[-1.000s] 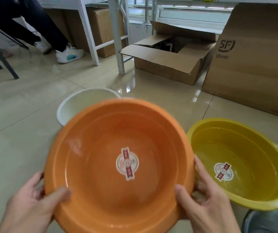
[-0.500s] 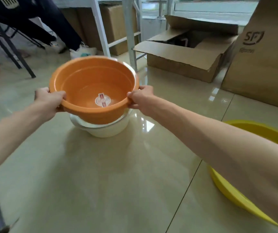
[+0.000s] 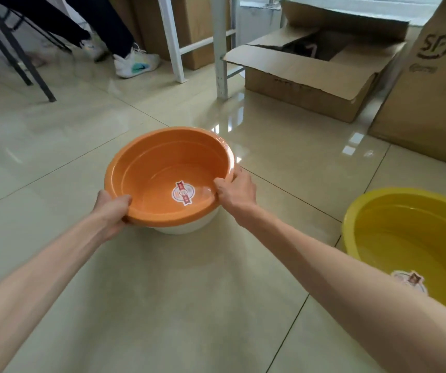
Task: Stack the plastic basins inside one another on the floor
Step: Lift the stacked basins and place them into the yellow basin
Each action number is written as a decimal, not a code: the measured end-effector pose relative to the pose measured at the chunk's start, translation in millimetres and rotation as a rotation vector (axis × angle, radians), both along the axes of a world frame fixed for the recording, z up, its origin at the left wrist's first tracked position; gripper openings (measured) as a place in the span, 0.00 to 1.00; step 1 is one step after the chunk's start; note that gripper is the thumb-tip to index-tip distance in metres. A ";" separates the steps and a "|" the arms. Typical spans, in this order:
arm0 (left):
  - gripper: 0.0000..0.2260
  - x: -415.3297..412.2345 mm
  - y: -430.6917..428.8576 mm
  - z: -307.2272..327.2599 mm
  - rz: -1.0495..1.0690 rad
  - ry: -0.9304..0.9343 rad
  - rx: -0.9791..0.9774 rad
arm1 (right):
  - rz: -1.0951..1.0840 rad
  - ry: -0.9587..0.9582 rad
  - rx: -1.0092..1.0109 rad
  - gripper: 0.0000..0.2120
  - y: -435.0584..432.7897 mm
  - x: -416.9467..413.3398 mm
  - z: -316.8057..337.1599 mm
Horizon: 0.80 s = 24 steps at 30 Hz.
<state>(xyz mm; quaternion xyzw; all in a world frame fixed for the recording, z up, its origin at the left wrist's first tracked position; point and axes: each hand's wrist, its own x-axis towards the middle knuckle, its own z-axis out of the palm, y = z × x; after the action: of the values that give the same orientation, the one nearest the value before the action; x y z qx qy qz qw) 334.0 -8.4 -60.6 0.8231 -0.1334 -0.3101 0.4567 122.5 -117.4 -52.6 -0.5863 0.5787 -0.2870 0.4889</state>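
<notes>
An orange basin (image 3: 162, 168) with a round label on its bottom sits inside a white basin (image 3: 189, 224) on the tiled floor; only the white basin's lower wall shows beneath it. My left hand (image 3: 112, 211) grips the orange rim at its near left. My right hand (image 3: 235, 191) grips the rim at the right. A yellow basin (image 3: 405, 224), also labelled inside, stands alone on the floor to the right, partly behind my right forearm.
An open cardboard box (image 3: 310, 68) and a tall closed box (image 3: 432, 84) stand at the back right. White metal frame legs (image 3: 220, 49) rise behind the basins. A seated person's legs and white shoe (image 3: 135, 63) and black chair legs (image 3: 14, 49) are at the back left.
I carried the orange basin away from my body and lowered it down into the white basin. The yellow basin has stayed in place on the right.
</notes>
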 end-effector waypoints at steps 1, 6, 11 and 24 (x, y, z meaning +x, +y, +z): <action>0.16 -11.4 4.7 1.4 -0.018 0.009 -0.021 | -0.020 -0.005 -0.019 0.21 9.0 -7.3 0.6; 0.07 -66.8 50.1 -3.8 -0.007 -0.054 -0.090 | -0.057 -0.006 -0.015 0.18 59.3 -61.9 -4.1; 0.10 -116.4 63.3 21.8 -0.057 -0.093 -0.150 | -0.207 -0.095 0.054 0.06 86.9 -119.4 23.9; 0.07 -253.3 13.9 169.5 -0.426 -0.081 -0.473 | -0.444 -0.090 -0.289 0.08 108.3 -289.9 168.4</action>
<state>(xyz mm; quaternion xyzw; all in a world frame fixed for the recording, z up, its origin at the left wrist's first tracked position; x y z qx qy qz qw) 80.6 5.4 108.8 0.6593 -0.3893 -0.3262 0.5544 -167.3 -9.1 115.7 -0.4954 0.6236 -0.4929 0.3505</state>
